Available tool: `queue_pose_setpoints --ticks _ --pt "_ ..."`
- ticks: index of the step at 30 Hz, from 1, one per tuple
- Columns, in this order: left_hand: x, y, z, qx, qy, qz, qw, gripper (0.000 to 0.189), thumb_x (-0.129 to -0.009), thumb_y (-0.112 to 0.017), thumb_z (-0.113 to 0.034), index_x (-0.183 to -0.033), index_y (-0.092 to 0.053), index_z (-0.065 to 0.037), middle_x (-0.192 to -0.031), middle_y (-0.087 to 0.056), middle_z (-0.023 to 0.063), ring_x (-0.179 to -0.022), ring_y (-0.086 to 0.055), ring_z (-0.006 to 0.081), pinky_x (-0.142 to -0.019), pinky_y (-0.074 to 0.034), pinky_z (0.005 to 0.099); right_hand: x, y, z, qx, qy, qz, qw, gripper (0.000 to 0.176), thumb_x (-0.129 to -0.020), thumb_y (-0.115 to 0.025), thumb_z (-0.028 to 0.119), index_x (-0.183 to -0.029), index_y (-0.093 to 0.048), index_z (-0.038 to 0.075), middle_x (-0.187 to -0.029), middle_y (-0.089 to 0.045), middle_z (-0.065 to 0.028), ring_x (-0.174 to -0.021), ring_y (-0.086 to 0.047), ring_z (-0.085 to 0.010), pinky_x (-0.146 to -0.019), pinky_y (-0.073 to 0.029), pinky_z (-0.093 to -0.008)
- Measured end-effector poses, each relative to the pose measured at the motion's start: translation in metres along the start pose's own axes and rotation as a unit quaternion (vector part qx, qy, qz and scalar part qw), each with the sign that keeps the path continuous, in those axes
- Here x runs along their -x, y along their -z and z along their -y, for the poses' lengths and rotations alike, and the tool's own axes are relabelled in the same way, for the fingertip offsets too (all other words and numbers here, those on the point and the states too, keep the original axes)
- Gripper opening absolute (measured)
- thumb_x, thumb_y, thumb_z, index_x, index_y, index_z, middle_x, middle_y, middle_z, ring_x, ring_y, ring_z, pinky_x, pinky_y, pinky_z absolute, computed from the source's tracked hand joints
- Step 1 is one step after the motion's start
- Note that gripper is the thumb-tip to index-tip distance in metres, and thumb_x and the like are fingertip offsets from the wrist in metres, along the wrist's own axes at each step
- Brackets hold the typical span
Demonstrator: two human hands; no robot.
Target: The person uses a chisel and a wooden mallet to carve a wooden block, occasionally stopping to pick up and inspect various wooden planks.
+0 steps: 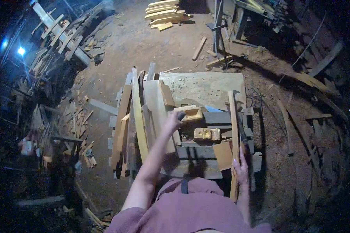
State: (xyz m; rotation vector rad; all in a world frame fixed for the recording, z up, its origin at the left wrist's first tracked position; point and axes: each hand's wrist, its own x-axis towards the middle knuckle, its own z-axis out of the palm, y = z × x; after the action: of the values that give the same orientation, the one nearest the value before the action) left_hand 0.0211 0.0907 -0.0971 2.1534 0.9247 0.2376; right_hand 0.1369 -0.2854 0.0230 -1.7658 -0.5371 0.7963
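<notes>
My left hand [174,121] is closed on a small dark object at the left end of a hollow wooden box [193,114]; what the object is I cannot make out. On the right, my right hand [241,167] wraps round the lower part of a long narrow wooden strip [233,132], which runs away from me across the slatted table [198,152]. Between the hands lie yellowish wooden blocks [207,134]. A flat brown piece [223,156] rests just left of the strip.
Long boards [138,112] lie along the table's left side. Beyond them is a pale flat slab [204,87]. Stacked planks [165,13] sit on the dirt floor ahead. An upright post [218,31] stands at the back right, and wood scraps litter the left floor.
</notes>
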Motion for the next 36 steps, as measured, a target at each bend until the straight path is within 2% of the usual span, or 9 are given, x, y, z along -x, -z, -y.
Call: queue_pose_setpoints --ticks 3,6,9,22,29,31,33,35,36 --pt "-0.012 -0.012 -0.022 -0.138 0.013 0.028 0.990 0.049 -0.071 -0.065 -0.015 -0.114 -0.043 -0.002 -0.105 -0.050 0.0251 -0.088 -0.056 0.0382 -0.076 -0.047 0.0474 0.026 -0.003 -0.018 -0.023 -0.066 -0.059 0.996 0.059 -0.087 -0.047 0.016 -0.140 -0.023 0.008 -0.121 -0.049 -0.0113 -0.101 -0.051 -0.0175 -0.087 -0.041 -0.0285" --pt "-0.033 -0.042 0.005 -0.234 -0.059 -0.064 0.968 0.046 -0.073 -0.061 -0.014 -0.114 -0.043 0.000 -0.102 -0.052 0.0284 -0.090 -0.057 0.0375 -0.073 -0.047 0.0460 0.052 -0.009 0.010 -0.082 -0.120 -0.082 0.986 0.058 -0.087 -0.047 0.016 -0.140 -0.024 0.014 -0.096 -0.055 -0.0045 -0.071 -0.050 -0.0090 -0.061 -0.044 -0.0223" --pt "-0.038 -0.039 -0.003 -0.203 0.003 0.045 0.978 0.046 -0.072 -0.062 -0.013 -0.113 -0.044 -0.001 -0.093 -0.057 0.0247 -0.081 -0.060 0.0352 -0.067 -0.049 0.0443 0.074 -0.018 0.014 -0.101 -0.133 -0.139 0.976 0.062 -0.087 -0.050 0.022 -0.141 -0.020 0.019 -0.071 -0.046 -0.0012 -0.052 -0.044 -0.0067 -0.045 -0.039 -0.0191" --pt "-0.016 -0.034 -0.003 -0.072 0.018 0.068 0.995 0.057 -0.072 -0.067 -0.044 -0.102 -0.049 0.000 -0.089 -0.060 0.0219 -0.082 -0.059 0.0388 -0.071 -0.048 0.0436 0.103 -0.061 0.023 -0.105 -0.172 -0.215 0.955 0.057 -0.088 -0.049 0.018 -0.140 -0.026 0.017 -0.077 -0.047 0.0010 -0.056 -0.041 -0.0062 -0.047 -0.036 -0.0200" --pt "-0.021 0.072 -0.068 0.187 -0.129 -0.070 0.971 0.029 -0.072 -0.064 -0.006 -0.100 -0.057 -0.001 -0.091 -0.063 0.0174 -0.086 -0.063 0.0235 -0.072 -0.049 0.0331 0.098 -0.071 0.006 -0.063 -0.131 -0.196 0.970 0.060 -0.087 -0.049 0.019 -0.140 -0.023 0.017 -0.074 -0.046 -0.0015 -0.052 -0.045 -0.0066 -0.043 -0.040 -0.0203" --pt "0.004 0.095 -0.136 0.296 -0.205 -0.008 0.933 0.023 -0.073 -0.061 -0.002 -0.096 -0.056 -0.001 -0.080 -0.062 0.0152 -0.073 -0.061 0.0221 -0.066 -0.048 0.0321 0.092 -0.072 0.014 -0.080 -0.132 -0.195 0.969 0.060 -0.086 -0.050 0.019 -0.140 -0.024 0.017 -0.074 -0.046 -0.0011 -0.052 -0.045 -0.0065 -0.043 -0.040 -0.0200" --pt "0.016 0.060 -0.163 0.507 -0.155 0.138 0.837 0.023 -0.071 -0.061 -0.003 -0.094 -0.056 -0.005 -0.071 -0.056 0.0126 -0.064 -0.057 0.0234 -0.057 -0.046 0.0314 0.088 -0.070 0.010 -0.096 -0.133 -0.195 0.967 0.060 -0.086 -0.050 0.020 -0.140 -0.024 0.016 -0.074 -0.046 -0.0006 -0.052 -0.045 -0.0063 -0.043 -0.039 -0.0197" --pt "0.026 0.048 -0.186 0.117 -0.426 0.065 0.895 0.021 -0.076 -0.049 -0.012 -0.095 -0.053 -0.004 -0.083 -0.054 0.0085 -0.079 -0.055 0.0255 -0.068 -0.042 0.0335 0.086 -0.062 -0.007 -0.073 -0.097 -0.218 0.968 0.060 -0.086 -0.050 0.020 -0.140 -0.024 0.016 -0.074 -0.046 -0.0002 -0.052 -0.044 -0.0063 -0.042 -0.039 -0.0196" --pt "0.038 0.027 -0.185 0.070 -0.443 0.026 0.893 0.024 -0.074 -0.050 -0.012 -0.097 -0.051 -0.006 -0.087 -0.053 0.0095 -0.084 -0.053 0.0279 -0.072 -0.041 0.0371 0.082 -0.063 0.003 -0.116 -0.122 -0.215 0.962 0.060 -0.087 -0.049 0.020 -0.140 -0.022 0.016 -0.073 -0.045 -0.0007 -0.050 -0.044 -0.0066 -0.042 -0.039 -0.0200"
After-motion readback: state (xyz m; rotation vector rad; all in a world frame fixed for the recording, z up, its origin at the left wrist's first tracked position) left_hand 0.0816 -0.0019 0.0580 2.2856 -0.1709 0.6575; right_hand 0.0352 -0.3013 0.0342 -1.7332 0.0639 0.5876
